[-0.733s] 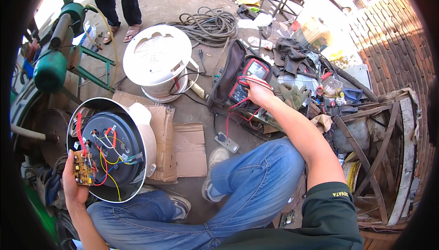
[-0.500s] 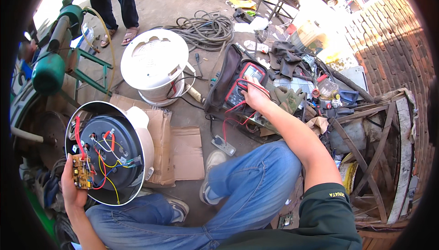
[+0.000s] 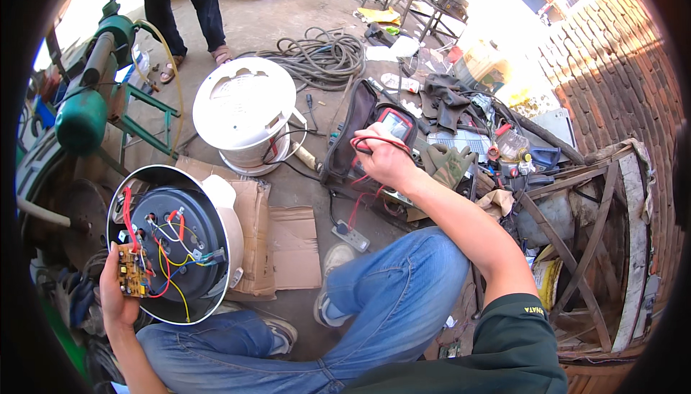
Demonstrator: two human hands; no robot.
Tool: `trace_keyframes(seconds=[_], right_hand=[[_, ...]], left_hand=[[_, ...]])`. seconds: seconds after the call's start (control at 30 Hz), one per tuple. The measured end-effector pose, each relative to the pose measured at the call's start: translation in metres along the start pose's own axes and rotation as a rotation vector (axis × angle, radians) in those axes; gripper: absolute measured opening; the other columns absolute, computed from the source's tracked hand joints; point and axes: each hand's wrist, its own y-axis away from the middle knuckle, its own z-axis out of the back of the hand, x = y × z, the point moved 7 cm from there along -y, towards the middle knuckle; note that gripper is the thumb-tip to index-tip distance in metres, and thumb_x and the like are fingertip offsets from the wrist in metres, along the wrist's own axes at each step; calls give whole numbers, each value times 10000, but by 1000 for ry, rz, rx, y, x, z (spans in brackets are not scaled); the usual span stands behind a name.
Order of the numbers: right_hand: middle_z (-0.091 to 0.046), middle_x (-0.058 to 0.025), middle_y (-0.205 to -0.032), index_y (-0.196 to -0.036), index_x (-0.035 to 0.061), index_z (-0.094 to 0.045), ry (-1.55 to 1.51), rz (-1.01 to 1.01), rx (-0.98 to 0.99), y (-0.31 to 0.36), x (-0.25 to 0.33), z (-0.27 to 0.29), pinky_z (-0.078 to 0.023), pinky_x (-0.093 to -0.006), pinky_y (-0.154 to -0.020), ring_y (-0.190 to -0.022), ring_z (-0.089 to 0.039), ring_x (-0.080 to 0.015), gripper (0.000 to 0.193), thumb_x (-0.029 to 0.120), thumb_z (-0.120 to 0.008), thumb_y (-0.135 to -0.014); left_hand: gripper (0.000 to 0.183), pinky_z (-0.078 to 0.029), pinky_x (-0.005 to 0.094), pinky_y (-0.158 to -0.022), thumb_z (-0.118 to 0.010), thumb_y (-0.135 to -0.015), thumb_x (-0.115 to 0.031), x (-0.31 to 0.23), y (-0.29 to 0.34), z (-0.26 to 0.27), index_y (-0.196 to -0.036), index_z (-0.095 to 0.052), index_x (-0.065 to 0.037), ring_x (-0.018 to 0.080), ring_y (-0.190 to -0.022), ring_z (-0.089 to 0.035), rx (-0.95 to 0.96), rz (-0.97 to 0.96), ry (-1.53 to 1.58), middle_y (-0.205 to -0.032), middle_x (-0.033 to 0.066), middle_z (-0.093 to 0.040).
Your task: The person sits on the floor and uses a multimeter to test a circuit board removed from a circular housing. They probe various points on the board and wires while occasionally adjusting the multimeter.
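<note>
The left hand point(image 3: 119, 297) is closed around a small brown circuit board point(image 3: 131, 271), holding it against the open underside of a round appliance point(image 3: 173, 243) that is tipped on its side beside the person's knee. Red, yellow and white wires point(image 3: 167, 261) run from the board across the dark base plate. The right hand point(image 3: 385, 162) is stretched forward, fingers curled over red test leads point(image 3: 374, 142) and resting on the lower part of a red-cased multimeter point(image 3: 394, 124), which lies in an open dark tool bag point(image 3: 353, 131) on the ground.

Against the pictures from a moment ago, both hands sit on the same things: the board stays pinned to the appliance and the right hand has not left the meter. What shifts is mostly the view, which now looks a little further up the yard. So the work reads as paused at the meter, with the leads gathered rather than touching any wire on the board.

By count: one circuit board, one meter, one opened appliance and a second white appliance point(image 3: 245, 109) standing further off. One power strip point(image 3: 350, 235) lies by the shoe, flattened cardboard point(image 3: 284, 243) under the work, one coil of grey cable point(image 3: 324, 55) beyond, and one bystander's legs point(image 3: 183, 5) at the top.
</note>
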Motion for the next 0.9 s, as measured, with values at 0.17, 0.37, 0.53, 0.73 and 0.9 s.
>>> trace_keyframes(seconds=[0.17, 0.37, 0.53, 0.73, 0.9], right_hand=[[-543, -175, -899, -813, 51, -625, -660, 368, -94, -39, 185, 27, -474, -426, -721, -814, -563, -327, 191, 204, -656, -923], [-626, -22, -655, -760, 41, -698, -1268, 58, 94, -80, 267, -13, -441, -266, -558, -606, -558, -101, 333, 243, -610, -1011], [-700, -122, -835, -1136, -67, -643, -1668, -300, 208, -77, 273, -45, -498, -230, -469, -588, -631, -121, 330, 237, -571, -1030], [-670, -128, -976, -1266, -86, -562, -1809, -373, 206, -48, 295, -80, -541, -246, -548, -708, -657, -151, 343, 84, -596, -970], [-628, -168, -1109, -1150, -72, -643, -1341, 57, 63, -41, 315, -73, -519, -292, -743, -864, -638, -189, 228, 30, -603, -949]], left_hand=[[396, -558, 301, -619, -447, -1066, -391, 0, 0, -9, -1112, -642, -49, 164, -753, -685, -7, 54, -16, -886, 47, -695], [411, -563, 313, -659, -432, -1070, -391, -1, 3, -13, -1110, -645, -42, 172, -779, -687, 33, 73, -1, -902, 52, -698], [430, -576, 340, -690, -445, -1062, -400, 2, -5, -27, -1143, -647, -28, 207, -831, -708, 61, 184, 102, -985, 82, -721], [421, -578, 364, -873, -468, -1060, -371, -3, -1, -20, -1202, -628, -8, 211, -975, -697, 130, 178, 187, -1116, 109, -703], [430, -563, 351, -910, -477, -1055, -367, 5, 0, -11, -1204, -636, 4, 183, -995, -692, 131, 195, 154, -1127, 103, -703]])
